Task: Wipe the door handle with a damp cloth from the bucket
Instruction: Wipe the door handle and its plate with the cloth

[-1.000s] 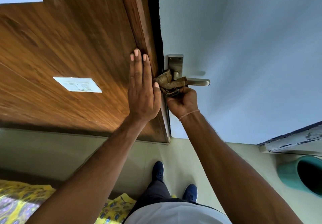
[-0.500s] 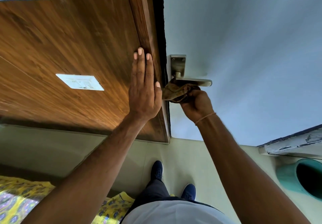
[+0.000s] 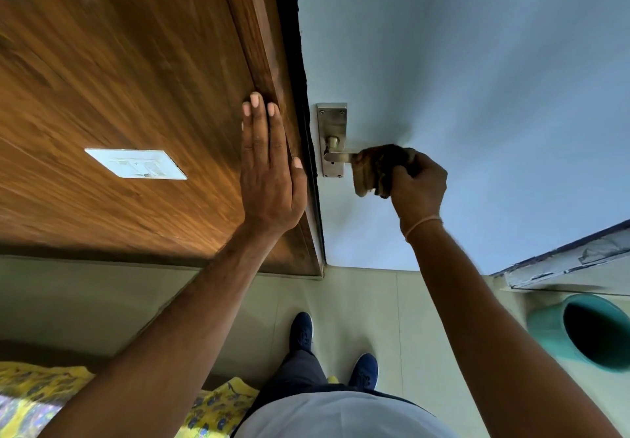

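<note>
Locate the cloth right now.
In the head view the brown cloth sits right of centre, bunched in the right hand and wrapped over the outer end of the door handle, right of its metal backplate.

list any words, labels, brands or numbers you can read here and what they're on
None can be read.
Switch plate on the wood panel: pale marks only, too blurred to tell if they are text.
Metal plate behind the door handle: screws only, no brand showing.
Cloth in the right hand, the teal bucket and the shoes: no lettering showing.
Left hand lies flat on the wood.
</note>
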